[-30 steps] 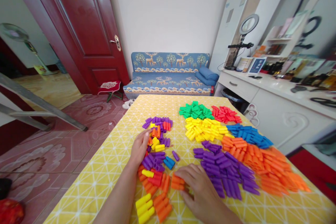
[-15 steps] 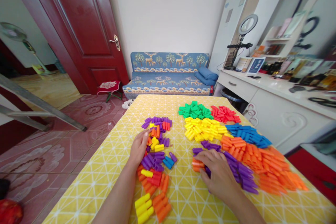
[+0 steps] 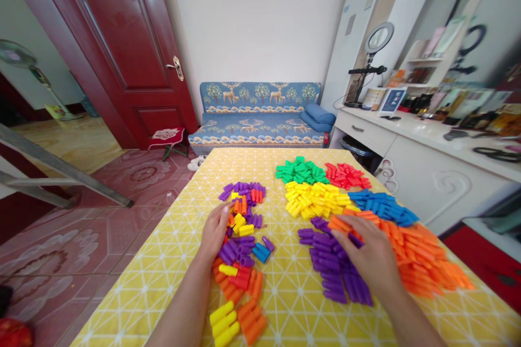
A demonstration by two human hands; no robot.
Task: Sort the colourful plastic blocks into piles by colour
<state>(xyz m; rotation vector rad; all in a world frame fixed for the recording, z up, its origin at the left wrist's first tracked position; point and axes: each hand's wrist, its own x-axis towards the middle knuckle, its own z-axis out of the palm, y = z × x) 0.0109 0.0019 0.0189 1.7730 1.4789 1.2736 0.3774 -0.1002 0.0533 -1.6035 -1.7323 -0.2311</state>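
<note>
My right hand [image 3: 368, 252] is over the right side of the table, its fingers closed on a few orange tube-shaped plastic caps [image 3: 338, 224]. Below its fingers spreads a pile of purple caps [image 3: 328, 263], and the orange pile [image 3: 425, 257] lies just to its right. My left hand [image 3: 215, 232] rests open along the left edge of a mixed group of caps, next to yellow caps [image 3: 239, 222] and purple caps [image 3: 236, 249]; its fingertips are partly hidden. Nearer to me are yellow caps [image 3: 223, 324] and orange caps [image 3: 251, 321].
Piles of green caps [image 3: 302, 171], yellow caps [image 3: 315, 199], red caps [image 3: 347, 175] and blue caps [image 3: 382, 207] lie at the back right. A yellow patterned cloth [image 3: 285, 293] covers the table. Beyond stand a blue sofa [image 3: 256, 120] and a white dresser [image 3: 439, 157].
My right hand has moved right and slightly away from me, carrying orange caps off the purple pile towards the orange one. My left hand has stayed in place.
</note>
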